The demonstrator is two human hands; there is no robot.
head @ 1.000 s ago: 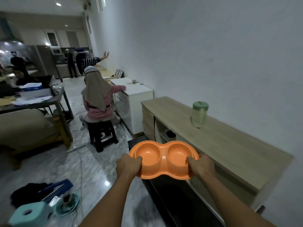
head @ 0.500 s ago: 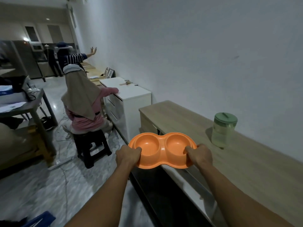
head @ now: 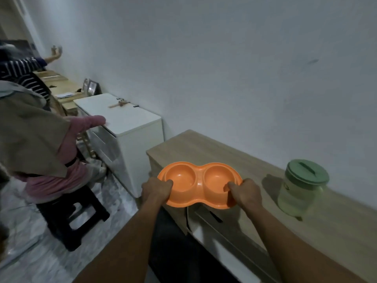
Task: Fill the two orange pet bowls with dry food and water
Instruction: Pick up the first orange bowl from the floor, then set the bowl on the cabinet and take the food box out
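Observation:
An orange double pet bowl (head: 199,181), both wells empty, is held level over the front edge of a long wooden cabinet (head: 204,148). My left hand (head: 156,189) grips its left end with the thumb inside the rim. My right hand (head: 244,194) grips the right end the same way. To the right, a clear pitcher (head: 299,190) with a green lid stands on the cabinet top near the wall, apart from the bowl.
A white drawer unit (head: 126,127) stands left of the wooden cabinet. A person (head: 40,144) sits on a black stool (head: 71,213) at far left, close to it. Another person's arm shows far back. White wall runs behind the cabinet.
The bowl, still in both hands, has come closer to the cabinet top and the pitcher. My view has swung right, so the seated person and white unit have slid left.

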